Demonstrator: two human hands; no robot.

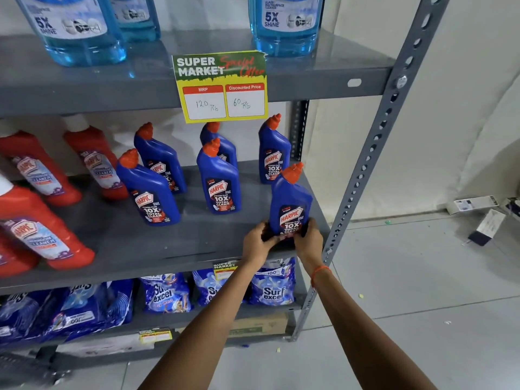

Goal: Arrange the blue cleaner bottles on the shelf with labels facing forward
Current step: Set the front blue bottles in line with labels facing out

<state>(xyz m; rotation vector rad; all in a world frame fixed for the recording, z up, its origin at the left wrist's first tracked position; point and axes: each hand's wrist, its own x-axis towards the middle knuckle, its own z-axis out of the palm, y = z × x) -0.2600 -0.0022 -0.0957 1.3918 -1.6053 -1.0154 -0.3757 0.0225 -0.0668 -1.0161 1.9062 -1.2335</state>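
Note:
A blue Harpic bottle with an orange cap stands upright at the front right of the grey middle shelf, its label towards me. My left hand and my right hand both clasp its base from either side. Several more blue Harpic bottles stand further back with labels forward: one at the back right, one in the middle with another half hidden behind it, and two at the left.
Red Harpic bottles fill the left of the same shelf. Pale blue glass-cleaner bottles stand on the shelf above, where a yellow price sign hangs. Detergent bags lie below. A perforated grey upright borders the right; boxes lie on the floor.

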